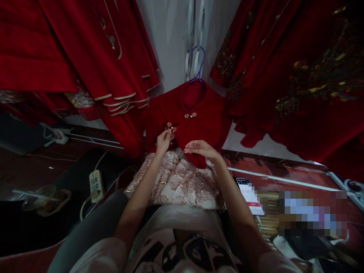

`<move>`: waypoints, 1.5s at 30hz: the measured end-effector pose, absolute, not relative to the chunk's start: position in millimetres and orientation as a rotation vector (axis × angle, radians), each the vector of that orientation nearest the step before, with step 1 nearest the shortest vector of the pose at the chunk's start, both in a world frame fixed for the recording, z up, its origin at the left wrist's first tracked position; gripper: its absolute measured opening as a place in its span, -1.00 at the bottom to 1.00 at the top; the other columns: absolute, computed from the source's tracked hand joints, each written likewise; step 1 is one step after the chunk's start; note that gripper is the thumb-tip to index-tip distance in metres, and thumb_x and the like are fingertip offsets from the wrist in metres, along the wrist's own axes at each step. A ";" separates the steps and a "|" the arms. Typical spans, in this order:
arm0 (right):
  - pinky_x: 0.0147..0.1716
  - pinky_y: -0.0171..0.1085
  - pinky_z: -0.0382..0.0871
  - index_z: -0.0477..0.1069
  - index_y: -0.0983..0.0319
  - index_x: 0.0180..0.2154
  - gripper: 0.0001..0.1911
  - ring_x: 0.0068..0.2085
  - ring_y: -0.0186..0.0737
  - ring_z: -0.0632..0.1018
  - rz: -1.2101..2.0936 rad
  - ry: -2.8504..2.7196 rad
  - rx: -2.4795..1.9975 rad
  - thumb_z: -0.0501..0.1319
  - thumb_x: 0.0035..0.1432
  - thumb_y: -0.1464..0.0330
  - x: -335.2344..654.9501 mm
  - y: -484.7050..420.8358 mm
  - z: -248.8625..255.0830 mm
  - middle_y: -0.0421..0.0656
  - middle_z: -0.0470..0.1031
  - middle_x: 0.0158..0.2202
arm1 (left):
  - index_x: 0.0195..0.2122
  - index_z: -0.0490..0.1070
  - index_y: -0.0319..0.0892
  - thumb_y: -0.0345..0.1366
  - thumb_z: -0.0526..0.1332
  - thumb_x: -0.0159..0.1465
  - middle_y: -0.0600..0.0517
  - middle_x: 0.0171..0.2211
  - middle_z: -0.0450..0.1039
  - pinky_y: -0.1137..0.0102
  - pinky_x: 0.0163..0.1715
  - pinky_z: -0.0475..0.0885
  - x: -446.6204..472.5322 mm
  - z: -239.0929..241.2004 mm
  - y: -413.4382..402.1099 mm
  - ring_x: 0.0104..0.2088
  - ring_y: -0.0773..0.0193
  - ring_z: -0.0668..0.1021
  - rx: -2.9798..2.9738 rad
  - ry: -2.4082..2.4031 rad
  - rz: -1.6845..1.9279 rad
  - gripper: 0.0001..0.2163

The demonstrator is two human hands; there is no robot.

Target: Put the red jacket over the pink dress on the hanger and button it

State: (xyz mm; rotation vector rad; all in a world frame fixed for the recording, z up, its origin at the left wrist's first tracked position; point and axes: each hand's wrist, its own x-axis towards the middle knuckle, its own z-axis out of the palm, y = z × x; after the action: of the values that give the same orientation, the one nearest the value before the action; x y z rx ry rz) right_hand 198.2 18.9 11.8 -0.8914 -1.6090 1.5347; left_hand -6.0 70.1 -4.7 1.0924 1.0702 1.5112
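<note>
A red top [199,132] with an upright collar hangs on a purple hanger [199,64] above a pale pink and gold patterned skirt [182,182]. One jewelled clasp [190,115] sits fastened below the collar. Lower down, the front panels part. My left hand [164,141] pinches the left panel's edge at a jewelled clasp piece [171,127]. Fingers of my right hand [202,148] close on a small jewelled clasp piece [185,150] at the right panel's edge. The two pieces are apart. My fingers partly cover both.
Red garments [113,68] hang on the left, and sequinned red ones [313,94] on the right. A power strip [96,185] and a plastic cup [40,198] lie at lower left. To the right, a phone [250,197] rests by a slatted wooden surface [270,212].
</note>
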 end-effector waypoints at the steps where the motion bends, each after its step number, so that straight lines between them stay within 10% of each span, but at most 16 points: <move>1: -0.20 -0.27 0.50 0.53 0.23 -0.28 -0.76 -0.28 -0.30 0.61 1.538 -1.608 -0.885 0.37 -0.07 0.32 202.0 17.7 14.5 -0.15 0.61 -0.32 | -0.20 0.49 -0.28 -0.16 0.27 0.20 -0.11 -0.24 0.56 0.20 -0.09 0.52 -4.0 -0.3 73.9 -0.26 0.26 0.62 1.058 1.057 1.507 -0.73; 11: -0.06 -0.21 0.42 0.52 0.23 -0.28 -0.68 -0.25 -0.29 0.59 1.586 -1.594 -0.946 0.43 -0.13 0.28 202.9 17.7 18.5 -0.15 0.60 -0.30 | -0.23 0.57 -0.21 -0.23 0.36 0.08 -0.09 -0.14 0.58 0.32 0.01 0.42 0.1 19.6 62.8 -0.19 0.32 0.60 0.829 0.882 1.470 -0.75; 23: -0.07 -0.25 0.39 0.50 0.26 -0.26 -0.68 -0.24 -0.33 0.57 1.661 -1.633 -0.898 0.43 -0.10 0.29 208.5 17.3 20.5 -0.16 0.59 -0.28 | -0.33 0.53 -0.23 -0.08 0.27 0.15 -0.03 -0.35 0.57 0.46 -0.40 0.41 20.4 28.8 74.4 -0.41 0.35 0.54 1.035 1.089 1.379 -0.72; 37: -0.07 -0.26 0.38 0.49 0.26 -0.26 -0.69 -0.23 -0.35 0.56 1.770 -1.734 -0.902 0.43 -0.09 0.30 238.0 10.5 31.1 -0.17 0.58 -0.27 | -0.13 0.45 -0.19 -0.19 0.07 0.34 -0.14 -0.13 0.37 0.14 -0.07 0.40 43.3 96.1 92.7 -0.03 0.03 0.41 2.799 1.405 1.167 -0.75; 45: -0.12 -0.25 0.42 0.49 0.22 -0.22 -0.69 -0.25 -0.35 0.52 1.577 -1.640 -0.912 0.34 0.02 0.19 223.1 3.9 45.8 -0.17 0.53 -0.28 | -0.11 0.41 -0.20 -0.34 0.00 0.34 -0.04 -0.28 0.47 -0.04 0.26 0.05 39.9 106.2 104.0 -0.11 0.15 0.47 3.207 1.139 1.015 -0.78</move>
State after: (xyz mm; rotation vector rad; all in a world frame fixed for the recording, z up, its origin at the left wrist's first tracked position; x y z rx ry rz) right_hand 223.1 3.9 45.8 -0.9123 -1.6400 1.5766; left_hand 39.9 104.0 106.2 3.2072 1.1393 1.0147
